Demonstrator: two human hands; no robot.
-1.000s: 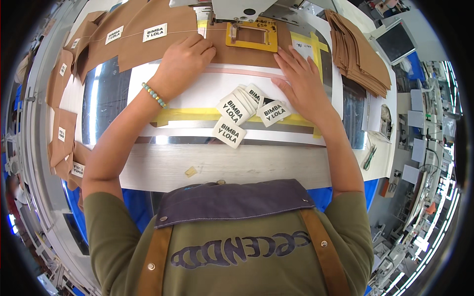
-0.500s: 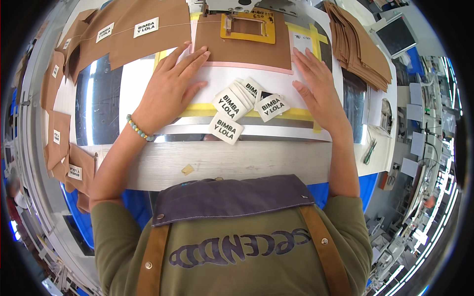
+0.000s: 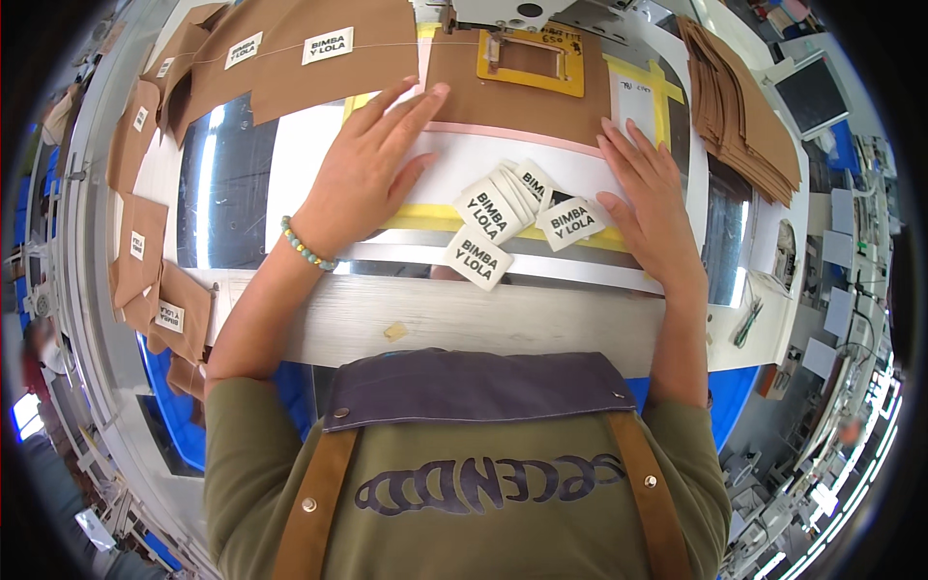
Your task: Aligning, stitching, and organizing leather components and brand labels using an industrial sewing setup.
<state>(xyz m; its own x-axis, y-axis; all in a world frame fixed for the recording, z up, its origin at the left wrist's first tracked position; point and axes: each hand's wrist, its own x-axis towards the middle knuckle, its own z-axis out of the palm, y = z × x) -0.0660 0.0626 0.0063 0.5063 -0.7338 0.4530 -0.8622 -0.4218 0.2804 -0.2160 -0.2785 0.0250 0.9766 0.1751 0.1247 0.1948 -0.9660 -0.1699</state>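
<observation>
My left hand (image 3: 369,174) lies flat and spread on the white work surface, its fingertips touching the lower left edge of a brown fabric piece (image 3: 512,97). My right hand (image 3: 650,193) rests flat with fingers apart at the piece's lower right edge. A yellow rectangular frame (image 3: 531,60) sits on the brown piece under a sewing machine head (image 3: 522,12). Between my hands lie several small white labels (image 3: 503,208) with black lettering, some fanned in a pile, one apart nearer me (image 3: 478,258). Neither hand holds anything.
A stack of brown fabric pieces (image 3: 739,106) lies at the right. Brown pieces with sewn-on white labels (image 3: 290,58) spread at the upper left and hang down the left table edge (image 3: 155,290). Yellow tape lines (image 3: 657,92) mark the surface. A monitor (image 3: 812,92) stands far right.
Both hands have slid back toward me, off the brown piece, so only the fingertips now reach its lower edge. The brown piece sits farther up under the machine.
</observation>
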